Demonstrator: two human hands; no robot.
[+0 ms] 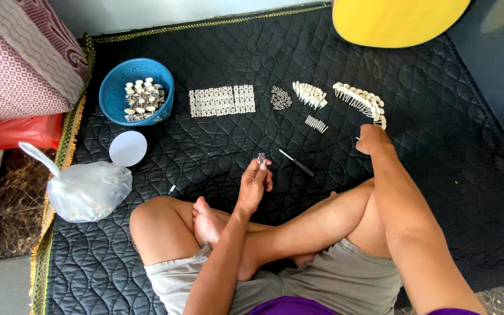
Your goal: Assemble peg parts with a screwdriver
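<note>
While seated cross-legged on the black quilted mat (217, 151), holding one small metal piece (262, 158) pinched upright between thumb and fingertips of the left hand (254, 184), raised clear of the knees, seemingly for easy viewing and fitting; right hand (372, 139) reaching out to the curved row of white-knobbed pegs (361, 102), fingers curled at its near end, though cannot tell whether anything is pinched there. Laid out in a line across the mat, seemingly sorted by kind for easy reach: one blue bowl (115, 87) of assembled parts, one flat block of metal plates (221, 100), one heap of small rings (280, 98), two rows of pegs, one short row of small pins (316, 123); pieces too many and too small to count singly. One black-handled screwdriver (296, 163) just beside the left hand, one white round lid (128, 148), one knotted clear plastic bag (86, 188), one yellow board (398, 20) at the far edge
</note>
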